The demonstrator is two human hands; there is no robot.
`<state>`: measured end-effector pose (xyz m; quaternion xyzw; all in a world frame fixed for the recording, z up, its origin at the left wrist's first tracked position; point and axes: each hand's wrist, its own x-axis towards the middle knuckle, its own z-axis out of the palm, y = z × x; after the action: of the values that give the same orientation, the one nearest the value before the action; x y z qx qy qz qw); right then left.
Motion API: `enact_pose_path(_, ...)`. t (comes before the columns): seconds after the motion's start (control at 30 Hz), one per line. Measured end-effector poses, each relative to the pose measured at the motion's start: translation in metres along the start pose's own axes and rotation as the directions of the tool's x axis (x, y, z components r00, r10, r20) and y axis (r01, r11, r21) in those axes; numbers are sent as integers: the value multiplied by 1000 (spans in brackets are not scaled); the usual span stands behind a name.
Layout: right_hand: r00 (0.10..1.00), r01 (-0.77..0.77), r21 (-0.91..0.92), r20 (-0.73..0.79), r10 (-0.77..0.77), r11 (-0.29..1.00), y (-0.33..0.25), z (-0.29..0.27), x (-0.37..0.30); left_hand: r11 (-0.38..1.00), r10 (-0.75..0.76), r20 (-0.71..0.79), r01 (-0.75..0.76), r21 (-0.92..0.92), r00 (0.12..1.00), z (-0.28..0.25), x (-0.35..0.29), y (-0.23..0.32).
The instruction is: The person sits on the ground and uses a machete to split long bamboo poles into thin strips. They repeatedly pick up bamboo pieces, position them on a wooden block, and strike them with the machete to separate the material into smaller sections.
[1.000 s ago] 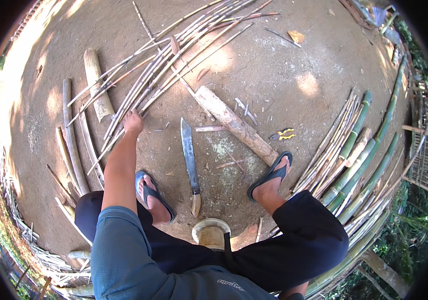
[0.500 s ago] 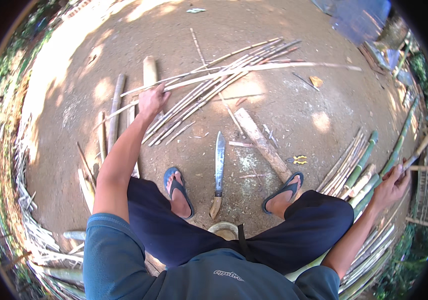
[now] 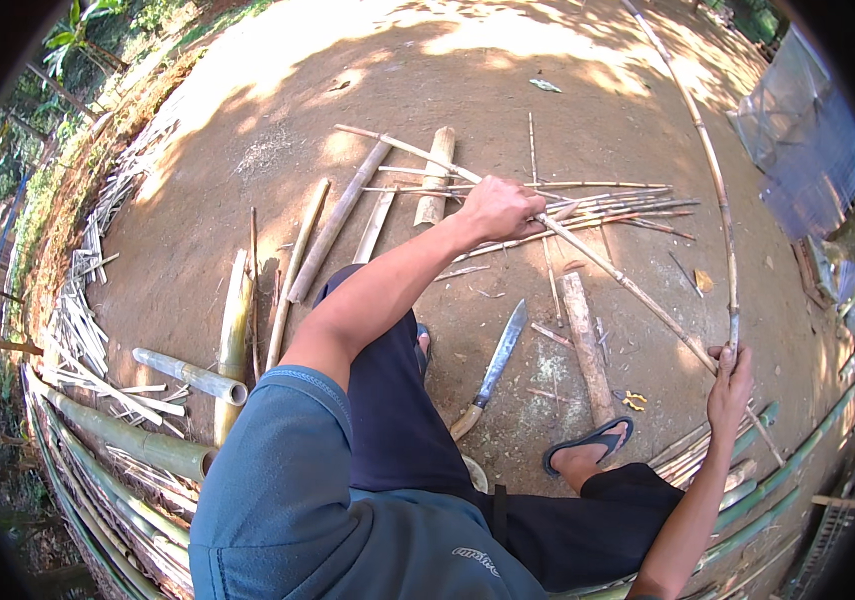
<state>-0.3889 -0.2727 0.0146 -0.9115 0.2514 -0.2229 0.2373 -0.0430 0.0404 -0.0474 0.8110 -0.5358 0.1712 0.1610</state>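
My left hand (image 3: pixel 501 212) is closed around a pale bamboo stick (image 3: pixel 618 275), lifted aslant over a loose pile of thin bamboo sticks (image 3: pixel 598 208). That stick runs down right to my right hand (image 3: pixel 730 388), which grips the lower end of a long, curved bamboo pole (image 3: pixel 713 165). I cannot tell whether the right fingers hold the stick too. On the ground between my feet lies a machete (image 3: pixel 498 365), its wooden handle towards me. A thick pale bamboo piece (image 3: pixel 588 345) lies right of it, beside yellow-handled pliers (image 3: pixel 632 400).
Split bamboo pieces and tubes (image 3: pixel 193 375) lie at the left, with thick poles (image 3: pixel 128 430) beyond my left side. Green bamboo poles (image 3: pixel 793 455) and bundled sticks (image 3: pixel 683 450) lie by my right leg. A bluish sheet (image 3: pixel 808 140) stands at the far right.
My left hand has moved right, lifting its stick off the pile. My right hand has come in from the far right with the long pole, now angled forward. The whole view has turned left.
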Motion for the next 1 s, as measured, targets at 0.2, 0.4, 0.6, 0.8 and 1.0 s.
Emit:
enact_pose_path(0.2,964,-97,-154,-260,54,983,15,-26,-3,977,-200,217,211,-29,956,11,18,8)
enact_pose_path(0.4,762,70,395,-613,207,916,-20,-28,13,862,-475,51,476,-173,879,19,9,-40)
enact_pose_path(0.6,779,89,777,-444,443,623,-74,9,7,-64,-466,375,392,-918,801,10,44,36)
enact_pose_path(0.8,962,-80,616,-157,222,783,-102,80,-6,-628,-495,463,65,-775,735,-4,61,74)
enact_pose_path(1.0,998,-5,531,52,-27,848,-116,127,-26,-633,-646,496,-45,-773,579,41,58,59)
